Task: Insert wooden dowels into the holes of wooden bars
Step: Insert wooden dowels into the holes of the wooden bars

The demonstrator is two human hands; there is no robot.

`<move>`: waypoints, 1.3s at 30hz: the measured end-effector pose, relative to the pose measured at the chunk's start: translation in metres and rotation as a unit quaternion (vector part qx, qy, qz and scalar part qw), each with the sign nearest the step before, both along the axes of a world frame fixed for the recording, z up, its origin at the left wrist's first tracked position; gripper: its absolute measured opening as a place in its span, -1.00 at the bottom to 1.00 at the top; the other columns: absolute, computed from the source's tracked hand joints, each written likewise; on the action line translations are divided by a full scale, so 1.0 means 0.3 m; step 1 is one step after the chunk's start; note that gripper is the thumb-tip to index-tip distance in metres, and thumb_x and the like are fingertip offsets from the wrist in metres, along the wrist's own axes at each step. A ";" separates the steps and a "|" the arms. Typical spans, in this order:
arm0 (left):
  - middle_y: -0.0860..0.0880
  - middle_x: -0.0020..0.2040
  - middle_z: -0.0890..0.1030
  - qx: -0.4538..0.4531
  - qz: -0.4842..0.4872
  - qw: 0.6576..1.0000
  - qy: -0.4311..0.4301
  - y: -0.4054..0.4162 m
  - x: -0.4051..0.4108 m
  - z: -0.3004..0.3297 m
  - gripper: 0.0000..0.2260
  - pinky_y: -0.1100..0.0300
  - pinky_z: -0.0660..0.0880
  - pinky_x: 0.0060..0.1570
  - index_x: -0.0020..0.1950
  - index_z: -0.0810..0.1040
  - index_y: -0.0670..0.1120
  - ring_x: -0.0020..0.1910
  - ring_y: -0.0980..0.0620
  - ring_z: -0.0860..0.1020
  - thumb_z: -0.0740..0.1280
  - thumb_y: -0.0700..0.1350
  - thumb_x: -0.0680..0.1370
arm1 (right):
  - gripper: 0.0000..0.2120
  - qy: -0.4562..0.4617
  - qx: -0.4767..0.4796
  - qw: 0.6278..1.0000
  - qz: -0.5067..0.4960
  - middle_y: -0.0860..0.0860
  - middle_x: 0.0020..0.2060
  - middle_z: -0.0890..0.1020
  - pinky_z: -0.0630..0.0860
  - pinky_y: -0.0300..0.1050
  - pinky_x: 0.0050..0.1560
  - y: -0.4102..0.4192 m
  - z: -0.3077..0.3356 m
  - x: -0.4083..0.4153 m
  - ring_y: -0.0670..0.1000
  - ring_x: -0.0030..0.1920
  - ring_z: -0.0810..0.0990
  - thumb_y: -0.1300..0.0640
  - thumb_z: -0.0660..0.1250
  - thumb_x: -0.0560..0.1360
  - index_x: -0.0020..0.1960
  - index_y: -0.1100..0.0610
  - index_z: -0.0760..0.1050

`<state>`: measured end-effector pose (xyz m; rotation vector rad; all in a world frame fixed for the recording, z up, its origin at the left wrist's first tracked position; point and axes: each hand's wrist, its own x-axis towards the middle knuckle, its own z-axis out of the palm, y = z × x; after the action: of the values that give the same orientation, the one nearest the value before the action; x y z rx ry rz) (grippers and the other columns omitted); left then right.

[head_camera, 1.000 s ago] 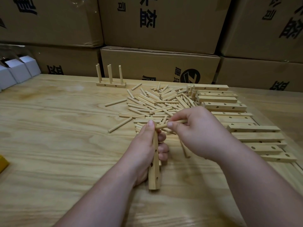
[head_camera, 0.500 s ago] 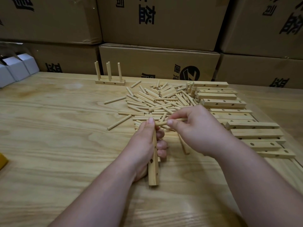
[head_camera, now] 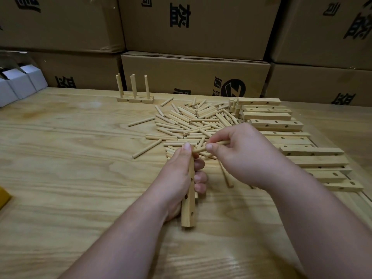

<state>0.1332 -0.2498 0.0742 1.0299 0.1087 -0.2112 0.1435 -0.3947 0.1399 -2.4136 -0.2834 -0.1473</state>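
My left hand (head_camera: 177, 178) grips a wooden bar (head_camera: 188, 208) that points away from me, several holes showing on its side. My right hand (head_camera: 241, 156) pinches a dowel (head_camera: 201, 149) lying crosswise, its left tip against the bar's far end beside my left thumb. More dowels seem to stick out under my right hand (head_camera: 226, 176). A heap of loose dowels (head_camera: 187, 123) lies just beyond both hands. Drilled bars (head_camera: 277, 125) are stacked in a row to the right. A finished bar with three upright dowels (head_camera: 135, 99) stands at the back.
Cardboard boxes (head_camera: 193, 77) wall off the back of the wooden table (head_camera: 60, 158). Small white boxes (head_camera: 20, 81) sit at the far left, and a yellow object (head_camera: 4, 198) shows at the left edge.
Both hands and the bar hold almost the same pose; the dowel's tip stays at the bar's far end. The view has shifted slightly.
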 end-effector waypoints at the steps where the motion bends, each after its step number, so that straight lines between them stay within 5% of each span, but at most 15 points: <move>1: 0.01 -0.32 0.43 0.002 0.006 1.000 -0.002 0.000 0.002 -0.002 -0.67 0.24 0.30 -0.51 0.10 0.40 -0.11 -0.45 0.10 0.33 0.12 0.15 0.71 | -0.91 -0.011 -0.009 1.000 -0.004 -0.16 -0.32 0.64 0.56 -0.26 -0.42 0.010 -0.001 -0.004 -0.11 -0.30 0.64 -0.07 0.38 0.55 -0.14 -0.16 0.60; 10: -0.01 -0.32 0.44 -0.028 0.022 0.999 0.009 0.002 0.013 -0.007 -0.65 0.23 0.32 -0.52 0.23 0.44 -0.13 -0.47 0.08 0.33 0.14 0.14 0.70 | -0.90 -0.003 0.005 1.000 -0.001 -0.15 -0.20 0.66 0.62 -0.12 -0.21 0.021 0.001 -0.011 -0.14 -0.18 0.63 -0.05 0.36 0.56 0.01 -0.10 0.64; 14: -0.08 -0.31 0.47 -0.066 0.031 0.997 0.025 0.008 0.021 -0.006 -0.58 0.12 0.49 -0.38 0.04 0.44 -0.17 -0.39 -0.02 0.46 0.15 0.20 0.68 | -0.61 0.033 0.102 0.994 0.001 -0.20 -0.07 0.60 0.47 -0.23 -0.28 0.013 0.003 -0.012 -0.21 -0.11 0.59 -0.31 0.32 0.48 0.28 -0.28 0.43; 17: -0.11 -0.25 0.56 -0.108 0.062 0.992 0.013 0.016 0.027 0.001 -0.62 0.05 0.58 -0.29 0.01 0.47 -0.11 -0.25 -0.09 0.61 0.11 0.19 0.69 | -0.60 0.056 0.197 0.978 -0.038 -0.14 -0.27 0.62 0.45 -0.11 -0.29 0.009 0.017 -0.010 -0.15 -0.29 0.58 -0.41 0.17 0.49 0.12 -0.19 0.53; 21: -0.13 -0.13 0.69 -0.114 0.052 0.992 -0.004 0.021 0.028 0.003 -0.54 -0.02 0.57 -0.15 -0.02 0.55 -0.08 -0.17 -0.13 0.68 0.04 0.22 0.69 | -0.62 0.161 0.092 0.983 -0.008 -0.13 -0.45 0.63 0.43 -0.13 -0.38 0.034 -0.001 -0.023 -0.21 -0.53 0.52 -0.29 0.23 0.54 -0.17 -0.08 0.67; 25: -0.08 -0.12 0.73 -0.132 -0.004 0.991 -0.015 0.017 0.017 0.008 -0.33 -0.03 0.64 -0.20 -0.32 0.73 0.02 -0.13 -0.09 0.72 -0.02 0.27 0.68 | -0.72 0.213 0.074 0.974 0.037 -0.13 -0.42 0.66 0.49 -0.12 -0.26 0.068 -0.033 -0.030 -0.22 -0.46 0.55 -0.17 0.34 0.51 -0.26 -0.05 0.67; 28: -0.14 0.04 0.73 -0.144 0.015 0.989 -0.003 0.016 0.020 0.012 -0.42 -0.03 0.62 -0.33 -0.08 0.72 -0.05 -0.10 -0.18 0.72 0.03 0.26 0.66 | -0.74 0.214 0.063 0.974 0.033 -0.08 -0.35 0.70 0.56 -0.04 -0.25 0.058 -0.026 -0.021 -0.15 -0.43 0.56 -0.04 0.34 0.56 -0.17 0.07 0.69; 30: -0.22 0.13 0.70 -0.158 0.040 0.987 0.008 0.020 0.024 0.014 -0.54 -0.16 0.66 -0.24 0.16 0.52 -0.08 -0.02 -0.27 0.70 0.08 0.27 0.65 | -0.72 0.203 0.057 0.977 0.023 -0.06 -0.32 0.71 0.51 -0.11 -0.36 0.027 -0.009 -0.016 -0.14 -0.45 0.55 0.01 0.30 0.60 -0.16 0.10 0.69; 35: -0.23 0.11 0.71 -0.154 0.089 0.984 -0.015 0.043 0.033 0.015 -0.53 -0.14 0.67 -0.07 0.29 0.40 -0.02 0.07 -0.28 0.70 0.10 0.32 0.62 | -0.80 0.159 0.014 0.987 0.035 -0.11 -0.49 0.58 0.30 -0.30 -0.61 -0.043 0.043 -0.019 -0.17 -0.60 0.40 -0.10 0.33 0.58 -0.18 -0.17 0.66; 39: -0.17 0.09 0.73 -0.126 0.091 0.988 -0.023 0.051 0.031 0.009 -0.48 -0.04 0.68 -0.14 0.40 0.35 0.01 0.06 -0.21 0.71 0.13 0.34 0.60 | -0.88 0.128 0.019 0.989 0.066 -0.15 -0.42 0.62 0.44 -0.24 -0.53 -0.017 0.034 -0.020 -0.14 -0.47 0.54 -0.09 0.35 0.56 -0.10 -0.26 0.65</move>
<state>0.1425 -0.2346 0.0769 0.7682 0.1293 -0.0331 0.1376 -0.3997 0.1500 -2.3354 -0.3178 0.2152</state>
